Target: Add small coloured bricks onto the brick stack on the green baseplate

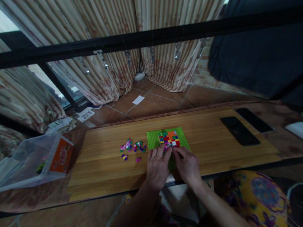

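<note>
A green baseplate lies on the wooden table with a patch of small coloured bricks pressed onto it. My left hand rests on the plate's near left edge, fingers stretched toward the brick patch. My right hand sits beside it on the near right part of the plate, fingers curled down at the patch's lower edge; whether it holds a brick is hidden. Loose small bricks, pink, purple and green, lie scattered just left of the plate.
A clear plastic bag with an orange box lies at the table's left end. Two dark phones lie at the right. A black bar crosses overhead. Curtains, tiled floor and papers are beyond the table.
</note>
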`<state>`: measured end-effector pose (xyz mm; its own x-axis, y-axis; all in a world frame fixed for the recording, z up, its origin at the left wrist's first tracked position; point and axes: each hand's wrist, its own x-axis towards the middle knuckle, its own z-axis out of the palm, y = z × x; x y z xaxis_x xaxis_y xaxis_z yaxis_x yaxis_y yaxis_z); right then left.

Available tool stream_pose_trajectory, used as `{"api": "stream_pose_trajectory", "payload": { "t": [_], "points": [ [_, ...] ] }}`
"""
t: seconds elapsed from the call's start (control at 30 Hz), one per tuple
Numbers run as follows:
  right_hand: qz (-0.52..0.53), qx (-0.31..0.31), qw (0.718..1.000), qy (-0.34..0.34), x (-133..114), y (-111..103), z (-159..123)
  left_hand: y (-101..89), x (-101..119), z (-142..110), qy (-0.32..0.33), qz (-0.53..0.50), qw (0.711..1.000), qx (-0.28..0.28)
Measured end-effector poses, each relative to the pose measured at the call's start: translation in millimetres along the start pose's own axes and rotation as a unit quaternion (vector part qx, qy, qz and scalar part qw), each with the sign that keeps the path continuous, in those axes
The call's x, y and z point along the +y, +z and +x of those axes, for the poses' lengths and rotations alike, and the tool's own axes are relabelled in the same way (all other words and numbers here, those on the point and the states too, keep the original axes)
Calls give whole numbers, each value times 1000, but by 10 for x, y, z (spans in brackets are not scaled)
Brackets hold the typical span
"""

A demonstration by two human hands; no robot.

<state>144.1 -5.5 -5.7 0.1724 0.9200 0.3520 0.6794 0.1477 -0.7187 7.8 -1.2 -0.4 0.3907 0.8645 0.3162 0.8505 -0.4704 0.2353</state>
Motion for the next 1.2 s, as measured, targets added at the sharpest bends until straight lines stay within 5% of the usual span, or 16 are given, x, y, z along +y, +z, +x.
{"api": "stream_pose_trajectory", "payload": {
  "t": [0.17,0.3,0.6,0.87,1.2],
  "points": [
    [40,17,999,21,4,-110,-103,-19,-83,-149,-20,-48,998,42],
    [71,-32,997,22,-56,-136,-293,-42,-375,-407,-81,-65,989,105],
    [65,-177,979,-81,-348,245,-431,-137,-1188,-962,-246,24,954,172],
    [-70,-164,978,-108,-468,729,-5,-156,-1143,-957,-235,13,963,134],
    [-131,-148,976,-88,-439,1024,220,-202,-1123,-942,-239,26,965,104]
  ]
}}
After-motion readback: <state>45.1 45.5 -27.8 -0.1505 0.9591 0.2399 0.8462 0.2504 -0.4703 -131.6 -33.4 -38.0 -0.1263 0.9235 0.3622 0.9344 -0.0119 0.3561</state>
